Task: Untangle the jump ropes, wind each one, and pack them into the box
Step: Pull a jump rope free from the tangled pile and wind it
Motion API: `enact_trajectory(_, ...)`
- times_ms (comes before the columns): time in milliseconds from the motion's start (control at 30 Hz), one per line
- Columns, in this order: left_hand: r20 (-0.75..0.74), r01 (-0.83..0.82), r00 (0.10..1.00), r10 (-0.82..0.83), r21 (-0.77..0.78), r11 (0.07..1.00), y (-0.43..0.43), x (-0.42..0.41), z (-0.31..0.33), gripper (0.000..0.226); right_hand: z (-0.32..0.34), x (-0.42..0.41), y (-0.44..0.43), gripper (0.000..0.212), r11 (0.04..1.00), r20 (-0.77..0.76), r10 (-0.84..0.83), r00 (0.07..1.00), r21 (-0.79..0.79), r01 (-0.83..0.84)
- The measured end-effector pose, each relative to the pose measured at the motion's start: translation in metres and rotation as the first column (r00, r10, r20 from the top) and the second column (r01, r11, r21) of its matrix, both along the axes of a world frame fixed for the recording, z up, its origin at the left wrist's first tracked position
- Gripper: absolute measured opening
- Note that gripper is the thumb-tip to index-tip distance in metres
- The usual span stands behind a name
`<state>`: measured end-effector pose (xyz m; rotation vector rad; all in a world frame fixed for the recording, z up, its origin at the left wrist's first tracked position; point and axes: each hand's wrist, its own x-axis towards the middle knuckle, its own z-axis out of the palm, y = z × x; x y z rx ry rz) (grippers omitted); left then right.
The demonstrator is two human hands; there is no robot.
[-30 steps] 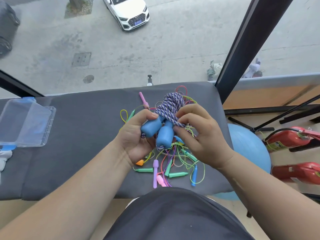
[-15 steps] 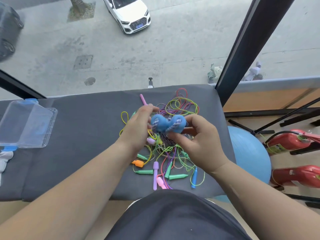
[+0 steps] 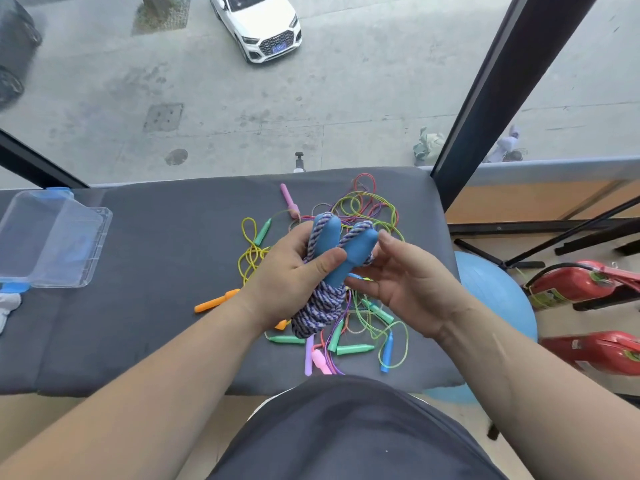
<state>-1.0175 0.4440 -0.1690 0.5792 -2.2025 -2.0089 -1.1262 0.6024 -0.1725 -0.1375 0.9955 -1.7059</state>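
My left hand (image 3: 287,282) grips a wound jump rope (image 3: 318,310) of purple-and-white braid with two blue handles (image 3: 343,251) that point up and away. The coiled braid hangs below my fist. My right hand (image 3: 408,285) hovers just right of the handles, fingers spread, fingertips near the bundle but not closed on it. Under both hands lies a tangle of thin coloured ropes (image 3: 360,209) with green, pink, purple, orange and blue handles on the grey mat (image 3: 166,258). The clear plastic box (image 3: 52,244) stands open at the far left.
An orange handle (image 3: 216,301) lies apart, left of the pile. A blue exercise ball (image 3: 491,296) and red fire extinguishers (image 3: 581,282) sit past the mat's right edge. A black window post (image 3: 502,91) rises at the back right. Glass runs along the mat's far edge.
The blue-handled bundle has been turned over: its handles now point up and the coil hangs below. My right hand has let go and opened; my left hand alone holds it.
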Motion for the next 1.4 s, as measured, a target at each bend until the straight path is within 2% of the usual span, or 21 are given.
enact_trajectory(167, -0.044, -0.009, 0.999, 0.014, 0.123, 0.992, 0.0, -0.001, 0.003, 0.045, 0.003, 0.007, -0.007, 0.048, 0.996, 0.062, -0.052, 0.997, -0.065, 0.056)
enact_trajectory(267, -0.044, -0.029, 0.998, 0.038, 0.182, 0.983, 0.0, -0.001, 0.0, 0.039, 0.008, 0.009, -0.011, 0.05, 0.995, 0.086, -0.08, 0.993, -0.044, 0.084)
enact_trajectory(333, -0.055, -0.036, 0.997, 0.046, 0.17, 0.985, -0.002, 0.0, -0.001, 0.037, 0.012, 0.009, -0.013, 0.041, 0.996, 0.085, -0.093, 0.992, -0.004, 0.093)
enact_trajectory(467, -0.078, -0.039, 0.996, 0.043, 0.06, 0.997, -0.01, 0.004, 0.004, 0.036, 0.019, 0.004, -0.009, 0.044, 0.999, 0.106, -0.044, 0.993, 0.011, 0.043)
enact_trajectory(600, -0.075, 0.035, 0.996, -0.047, -0.159, 0.987, -0.019, 0.011, 0.005, 0.039, 0.02, 0.001, -0.003, 0.035, 0.998, 0.068, 0.056, 0.996, -0.012, -0.055)
enact_trajectory(667, -0.084, 0.073, 0.992, -0.09, -0.189, 0.979, -0.019, 0.012, 0.01, 0.034, 0.021, -0.001, 0.001, 0.037, 0.995, 0.06, 0.087, 0.994, -0.053, -0.084)
enact_trajectory(767, -0.089, 0.131, 0.986, -0.144, -0.138, 0.982, -0.014, 0.011, 0.017, 0.032, 0.029, -0.004, 0.005, 0.033, 0.989, -0.015, 0.128, 0.992, -0.066, -0.129)
enact_trajectory(867, -0.107, 0.11, 0.987, -0.117, -0.071, 0.991, -0.013, 0.008, 0.021, 0.034, 0.04, 0.001, 0.003, 0.019, 0.991, -0.117, 0.11, 0.987, -0.06, -0.118)
enact_trajectory(967, -0.128, 0.067, 0.989, -0.078, -0.084, 0.994, -0.012, 0.004, 0.026, 0.053, 0.045, 0.007, 0.0, 0.014, 0.999, -0.187, 0.006, 0.982, -0.052, -0.016)
enact_trajectory(1000, -0.125, 0.055, 0.99, -0.068, -0.099, 0.994, -0.013, 0.002, 0.027, 0.055, 0.044, 0.007, -0.001, 0.015, 0.999, -0.218, -0.026, 0.976, -0.032, 0.02)
enact_trajectory(1067, -0.106, 0.054, 0.992, -0.07, -0.15, 0.987, -0.014, -0.002, 0.027, 0.044, 0.042, 0.004, -0.001, 0.017, 0.997, -0.278, -0.056, 0.959, 0.028, 0.067)
enact_trajectory(1133, -0.086, 0.077, 0.992, -0.097, -0.206, 0.976, -0.017, -0.003, 0.027, 0.041, 0.041, 0.0, 0.0, 0.019, 0.995, -0.312, -0.033, 0.95, 0.078, 0.06)
enact_trajectory(1267, -0.053, 0.12, 0.988, -0.145, -0.331, 0.936, -0.023, -0.002, 0.029, 0.043, 0.043, -0.005, 0.002, 0.015, 0.991, -0.366, 0.042, 0.93, 0.133, 0.008)
enact_trajectory(1400, -0.041, 0.124, 0.987, -0.154, -0.404, 0.906, -0.025, -0.007, 0.027, 0.052, 0.042, -0.009, 0.004, 0.015, 0.986, -0.464, 0.036, 0.885, 0.161, 0.044)
